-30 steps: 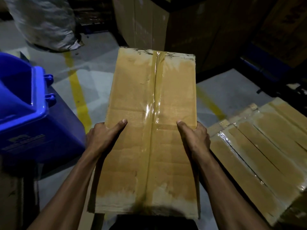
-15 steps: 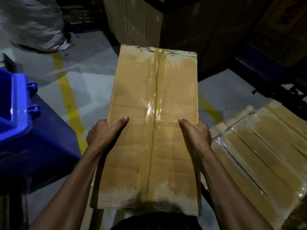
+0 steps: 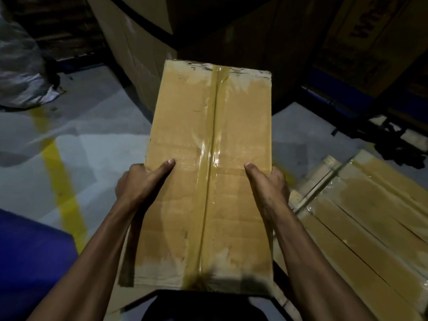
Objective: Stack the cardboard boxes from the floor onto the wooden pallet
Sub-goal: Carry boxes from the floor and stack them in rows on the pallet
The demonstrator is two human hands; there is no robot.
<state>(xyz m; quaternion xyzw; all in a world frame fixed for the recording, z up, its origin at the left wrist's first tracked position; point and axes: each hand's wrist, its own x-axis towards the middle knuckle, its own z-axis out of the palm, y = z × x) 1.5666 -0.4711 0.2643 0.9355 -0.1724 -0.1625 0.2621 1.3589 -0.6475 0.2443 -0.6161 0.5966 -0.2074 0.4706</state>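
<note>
Blue bin [image 3: 30, 262] shifted left; box [image 3: 208, 172] seemingly between fingers [image 3: 168, 166].

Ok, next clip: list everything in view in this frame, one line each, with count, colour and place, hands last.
carried cardboard box: one, tan, sealed with clear tape, centre, held up in front of the person.
taped boxes: a flat group, tan, lower right; count unclear.
large cartons: several, brown, stacked behind in shadow.
white sack: one, whitish, upper left on the floor.
blue bin: one, blue, lower left, mostly cut off.
yellow floor line: one, yellow, left on the grey floor.
left hand: grip on the box's left edge, thumb on top.
right hand: grip on the box's right edge, thumb on top.
</note>
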